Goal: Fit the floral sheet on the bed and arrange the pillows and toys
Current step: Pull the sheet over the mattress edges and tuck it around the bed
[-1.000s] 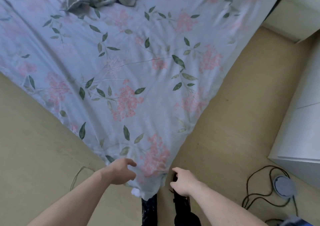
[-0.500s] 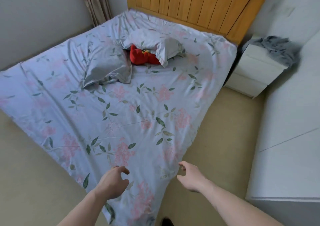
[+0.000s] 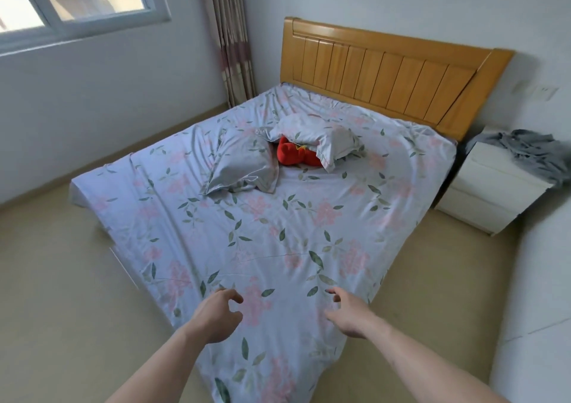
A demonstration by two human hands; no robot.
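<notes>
The pale blue floral sheet (image 3: 278, 236) lies spread over the bed, its near corner hanging toward me. Two pillows in matching floral cases sit mid-bed: one (image 3: 244, 163) on the left, another (image 3: 321, 138) to its right, lying partly over a red plush toy (image 3: 293, 155). My left hand (image 3: 216, 316) hovers over the sheet's near corner with fingers loosely curled and empty. My right hand (image 3: 347, 313) hovers beside it, fingers spread, holding nothing.
A wooden headboard (image 3: 386, 69) stands at the far end. A white nightstand (image 3: 491, 186) with grey cloth (image 3: 531, 152) on top is on the right. A white cabinet side (image 3: 537, 294) is near right. Window and curtain (image 3: 231, 32) are at the left; beige floor surrounds the bed.
My view has risen from the sheet's near corner to the whole bed. Both hands have left the corner's hem and now hover above the sheet, holding nothing.
</notes>
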